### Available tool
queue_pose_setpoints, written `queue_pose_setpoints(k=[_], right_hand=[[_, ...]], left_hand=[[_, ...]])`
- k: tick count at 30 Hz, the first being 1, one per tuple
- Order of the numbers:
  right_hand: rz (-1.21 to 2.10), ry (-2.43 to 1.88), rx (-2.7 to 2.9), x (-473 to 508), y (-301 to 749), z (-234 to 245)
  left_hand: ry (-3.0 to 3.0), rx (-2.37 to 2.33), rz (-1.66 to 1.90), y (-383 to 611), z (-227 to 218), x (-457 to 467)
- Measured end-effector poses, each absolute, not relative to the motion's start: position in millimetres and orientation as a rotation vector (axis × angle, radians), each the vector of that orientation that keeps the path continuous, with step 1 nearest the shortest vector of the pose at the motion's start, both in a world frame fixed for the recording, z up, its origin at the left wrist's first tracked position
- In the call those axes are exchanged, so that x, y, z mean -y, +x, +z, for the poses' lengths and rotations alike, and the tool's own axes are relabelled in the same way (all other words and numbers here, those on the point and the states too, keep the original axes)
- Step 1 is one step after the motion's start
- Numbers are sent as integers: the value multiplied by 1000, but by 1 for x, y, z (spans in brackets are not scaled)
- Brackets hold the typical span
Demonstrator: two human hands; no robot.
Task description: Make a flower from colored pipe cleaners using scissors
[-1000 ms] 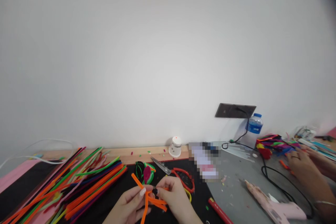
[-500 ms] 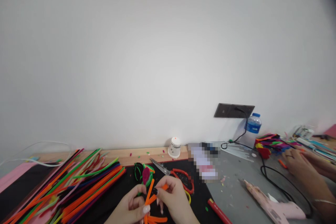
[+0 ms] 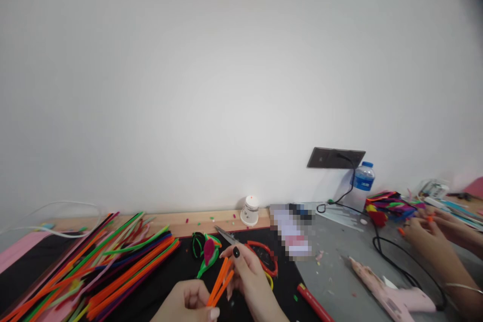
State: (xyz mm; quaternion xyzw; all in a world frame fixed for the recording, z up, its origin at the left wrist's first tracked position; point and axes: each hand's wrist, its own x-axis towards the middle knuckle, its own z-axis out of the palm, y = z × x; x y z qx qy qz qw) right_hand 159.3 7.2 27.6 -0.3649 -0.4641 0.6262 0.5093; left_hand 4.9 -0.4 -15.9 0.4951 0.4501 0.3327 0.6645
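My left hand (image 3: 188,302) is closed round a bundle of orange pipe cleaners (image 3: 221,282) that points up and to the right. My right hand (image 3: 247,276) touches the top of that bundle with its fingers partly spread, dark-nailed. Just behind the hands lies a small pink and green pipe-cleaner flower (image 3: 207,254) on the black mat (image 3: 158,292). Red-handled scissors (image 3: 260,254) lie beside my right hand.
A large heap of coloured pipe cleaners (image 3: 94,271) lies at the left. A white cup (image 3: 250,211) stands by the wall. A pink glue gun (image 3: 385,294) with a black cable, a water bottle (image 3: 363,178) and another person's hands (image 3: 426,226) are at the right.
The orange pieces, spread in a cross before, are now gathered into one straight bundle. My left hand has dropped lower and my right hand has opened along the bundle's tip.
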Motion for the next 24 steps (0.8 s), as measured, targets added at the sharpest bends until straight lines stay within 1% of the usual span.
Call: queue_pose_setpoints(k=[5,11,17,21,24], right_hand=[[1534,-958,1187,-10,160,29],[1462,-1024,1121,-12,161,28],[1474,-971,1219,-10,161,29],[1555,-944,1182,-7,160,32],[1518,-981,1248,-7,160,29]], left_hand=[[1048,-1055,833,5,-13,-1],[947,-1057,887,5,-12,-2],[1100,-1141,835,6,-12,-1],[1127,-1168,873,7,-13,-1],[1176,-1145,912,7,-14,0]])
